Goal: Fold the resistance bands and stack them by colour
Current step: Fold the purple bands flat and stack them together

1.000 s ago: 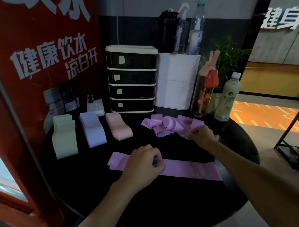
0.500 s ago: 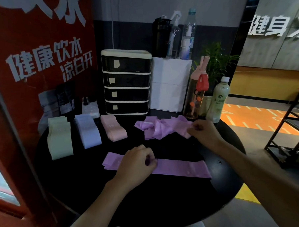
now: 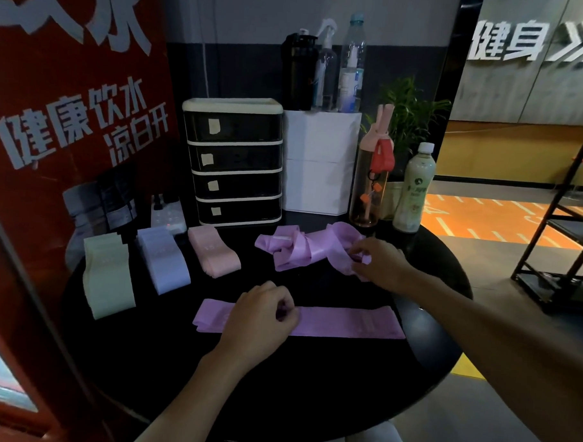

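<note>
While the left hand [image 3: 262, 316] sits curled on the flat purple band [image 3: 346, 321], pinching it left of its middle, the right hand [image 3: 378, 264] is well apart from it, further back, fingers closed on a loop at the right edge of the tangled purple heap [image 3: 302, 248]. That flat band lies stretched out across the near middle of the round black table [image 3: 276, 387]. Over on the left, three folded piles lie side by side: green stack [image 3: 107, 279], pale blue stack [image 3: 163, 260], pink stack [image 3: 212, 250], the pink one nearest the heap. Behind them stands a black drawer unit [image 3: 234, 161].
</note>
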The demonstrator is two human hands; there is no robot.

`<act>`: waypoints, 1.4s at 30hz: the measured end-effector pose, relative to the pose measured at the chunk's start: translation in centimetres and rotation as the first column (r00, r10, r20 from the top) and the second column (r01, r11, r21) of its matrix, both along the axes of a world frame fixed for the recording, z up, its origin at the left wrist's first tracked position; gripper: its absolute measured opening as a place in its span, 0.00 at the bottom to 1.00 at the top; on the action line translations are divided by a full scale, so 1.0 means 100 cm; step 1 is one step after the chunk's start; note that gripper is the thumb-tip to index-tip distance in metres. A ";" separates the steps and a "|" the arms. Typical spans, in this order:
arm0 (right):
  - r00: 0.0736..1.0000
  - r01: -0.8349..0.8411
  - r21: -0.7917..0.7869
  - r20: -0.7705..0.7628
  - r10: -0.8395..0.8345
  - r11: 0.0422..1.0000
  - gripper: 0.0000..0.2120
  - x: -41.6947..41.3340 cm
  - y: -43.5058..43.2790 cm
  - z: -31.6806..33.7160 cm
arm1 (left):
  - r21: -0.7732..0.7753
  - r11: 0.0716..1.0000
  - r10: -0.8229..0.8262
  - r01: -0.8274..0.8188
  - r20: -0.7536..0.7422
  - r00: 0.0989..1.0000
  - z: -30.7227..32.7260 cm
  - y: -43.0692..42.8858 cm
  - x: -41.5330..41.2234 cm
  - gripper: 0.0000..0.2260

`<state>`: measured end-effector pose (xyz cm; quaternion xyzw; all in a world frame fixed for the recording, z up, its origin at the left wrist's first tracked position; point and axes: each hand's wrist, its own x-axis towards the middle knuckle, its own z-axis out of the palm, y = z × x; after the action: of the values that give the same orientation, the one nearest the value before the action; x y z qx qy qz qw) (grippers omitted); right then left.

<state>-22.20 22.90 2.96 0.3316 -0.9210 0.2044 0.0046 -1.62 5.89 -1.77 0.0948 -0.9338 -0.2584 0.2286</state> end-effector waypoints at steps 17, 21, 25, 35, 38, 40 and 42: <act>0.995 -0.095 -0.003 0.042 0.095 0.996 0.09 -0.019 0.008 -0.020 | 0.009 1.000 0.003 -0.003 -0.007 1.000 0.000 0.001 0.001 0.06; 0.996 -0.091 0.045 -0.010 0.091 0.995 0.06 -0.020 0.009 -0.018 | 0.010 1.000 0.002 -0.002 0.011 1.000 0.002 0.002 0.002 0.06; 0.996 -0.084 -0.075 -0.033 0.082 0.994 0.07 -0.012 0.011 -0.012 | 0.003 1.000 -0.005 0.005 0.022 1.000 0.005 0.003 0.002 0.05; 0.969 -0.225 -0.438 -0.192 0.154 0.871 0.04 0.028 0.026 0.064 | -0.008 1.000 -0.021 0.020 -0.177 0.984 0.039 0.008 0.000 0.06; 0.956 -0.272 -0.487 -0.238 0.174 0.830 0.04 0.041 0.022 0.089 | 0.006 0.995 -0.090 0.096 -0.268 0.959 0.080 0.017 -0.011 0.05; 0.938 -0.332 -0.507 -0.270 0.219 0.796 0.03 0.051 0.018 0.102 | 0.107 0.984 -0.104 0.143 -0.307 0.946 0.107 0.022 -0.020 0.04; 0.923 -0.371 -0.522 -0.299 0.243 0.768 0.02 0.058 0.015 0.112 | 0.218 0.960 -0.089 0.174 -0.351 0.932 0.128 0.024 -0.029 0.11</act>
<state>-16.41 24.36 14.16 0.4818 -0.7443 0.4308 0.1684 -4.54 8.32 11.01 0.0135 -0.8459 -0.3990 0.3536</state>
